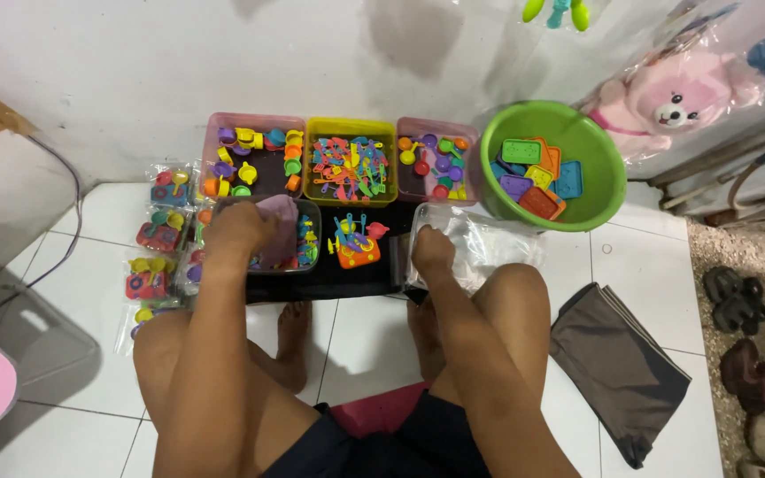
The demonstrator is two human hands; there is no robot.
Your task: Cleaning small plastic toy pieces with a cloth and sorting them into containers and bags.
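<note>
We read this as home floor turned small toy-packing spot. White floor tiles [639,292], stained plaster wall [135,80]. We note sorting tubs of small plastic toy parts: pink tub [254,124], yellow tub [351,128], green basin [595,168]. Filled toy packets [159,235] stacked at side. Bagged pink plush bear [675,97], worn sandals [737,301] by doorway suggest household setting.

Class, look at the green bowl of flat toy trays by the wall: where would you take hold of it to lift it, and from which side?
Take the green bowl by its near rim, coming from above: the rim is bare and open there, while the trays fill the middle.
</note>
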